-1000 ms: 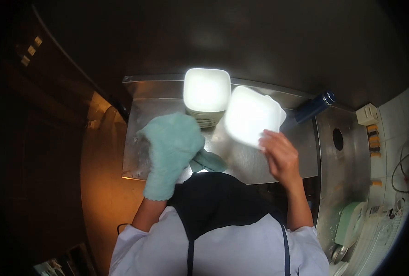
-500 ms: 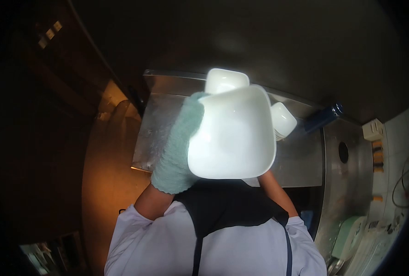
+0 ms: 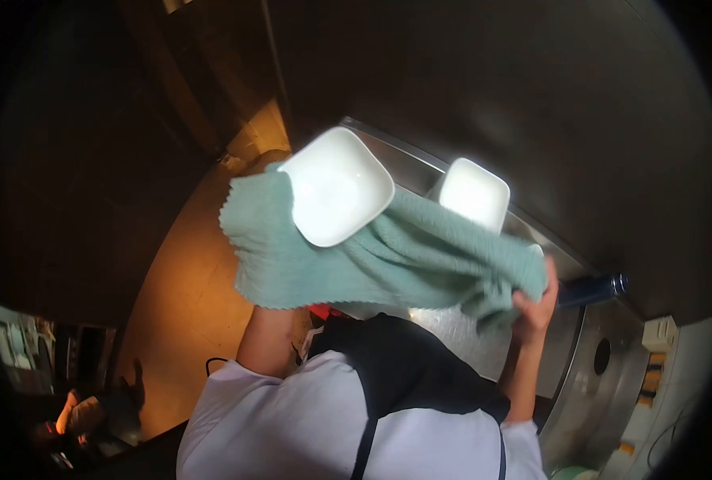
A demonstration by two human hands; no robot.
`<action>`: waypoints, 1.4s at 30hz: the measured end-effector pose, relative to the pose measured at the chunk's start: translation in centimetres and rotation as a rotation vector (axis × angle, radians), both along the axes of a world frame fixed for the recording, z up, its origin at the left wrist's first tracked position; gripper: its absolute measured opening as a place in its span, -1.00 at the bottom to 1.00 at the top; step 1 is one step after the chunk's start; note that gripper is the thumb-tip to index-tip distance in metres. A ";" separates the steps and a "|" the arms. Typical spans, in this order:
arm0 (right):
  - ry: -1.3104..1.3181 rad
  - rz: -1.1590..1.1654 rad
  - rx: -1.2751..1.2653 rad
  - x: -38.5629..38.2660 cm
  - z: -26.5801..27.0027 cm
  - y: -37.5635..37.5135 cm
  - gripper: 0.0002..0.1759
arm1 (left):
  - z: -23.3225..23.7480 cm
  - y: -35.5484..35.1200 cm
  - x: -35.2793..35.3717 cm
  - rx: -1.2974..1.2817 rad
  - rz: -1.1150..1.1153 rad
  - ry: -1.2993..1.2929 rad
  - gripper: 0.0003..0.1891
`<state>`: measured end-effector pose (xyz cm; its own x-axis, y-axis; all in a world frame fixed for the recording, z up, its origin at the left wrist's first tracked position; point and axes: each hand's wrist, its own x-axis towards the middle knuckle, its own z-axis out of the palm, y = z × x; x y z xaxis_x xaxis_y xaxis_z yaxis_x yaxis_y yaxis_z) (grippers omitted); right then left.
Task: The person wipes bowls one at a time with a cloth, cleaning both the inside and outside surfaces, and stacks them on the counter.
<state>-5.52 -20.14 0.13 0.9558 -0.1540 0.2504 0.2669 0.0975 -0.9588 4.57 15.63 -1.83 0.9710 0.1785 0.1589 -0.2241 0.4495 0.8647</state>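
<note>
A white square bowl (image 3: 341,188) is held up at the left, its hollow side facing me. A green cloth (image 3: 420,256) wraps over my left hand and hides the fingers; only my left forearm (image 3: 266,340) shows below it. Through the cloth, my left hand grips the bowl's left side. My right hand (image 3: 538,308) is closed on the bunched other end of the cloth, which stretches between both hands. Behind the cloth, another white bowl (image 3: 474,192) stands on the metal counter, partly covered from view.
A dark blue bottle (image 3: 592,290) lies beyond my right hand. The metal counter (image 3: 460,340) runs along the wall, with a round dark hole (image 3: 603,356) farther right. A white box (image 3: 658,334) stands near the right wall. Another person's hand (image 3: 66,412) shows at the lower left.
The bowl has moved left, away from the bowls on the counter. My right hand has come out from behind it to the right, pulling the cloth out wide. My view has turned.
</note>
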 end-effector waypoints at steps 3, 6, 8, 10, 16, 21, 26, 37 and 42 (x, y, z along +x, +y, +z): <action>-0.037 0.217 -0.177 5.3 4.2 5.1 -0.16 | -2.5 -4.9 -0.6 -0.005 -0.115 0.041 -0.60; -0.384 0.014 -1.035 10.6 0.6 12.8 -0.49 | -4.7 -8.5 -0.6 -0.006 -0.183 0.060 -0.62; -0.366 0.093 -1.093 9.2 -1.1 14.5 -0.68 | -5.4 -7.7 -0.4 0.004 -0.215 0.085 -0.62; -0.305 0.324 -1.244 8.5 -1.5 13.7 -0.78 | -5.4 -6.3 -0.9 0.011 -0.250 0.104 -0.63; -0.257 -0.339 -1.059 10.4 -0.3 12.6 -0.69 | -6.0 -8.1 -2.5 0.032 -0.277 0.099 -0.66; -0.199 0.313 -0.957 8.7 -0.1 12.7 -0.77 | -7.2 -8.3 0.1 0.055 -0.165 0.088 -0.68; -0.038 0.136 -1.448 7.8 0.5 8.9 -0.83 | -5.7 -9.0 -0.6 0.077 -0.097 0.055 -0.70; -0.384 0.265 -1.252 3.9 1.3 10.9 -0.77 | -6.6 -7.9 0.8 0.120 -0.179 0.075 -0.71; -0.679 -0.064 -1.206 2.8 1.2 6.9 -0.44 | -4.3 -5.3 0.7 0.272 -0.240 -0.003 -0.70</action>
<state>-2.74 -13.21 1.36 0.5935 0.4496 0.6675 0.6832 -0.7199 -0.1225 5.23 10.29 -6.16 0.9797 -0.1036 0.1717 -0.1424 0.2432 0.9595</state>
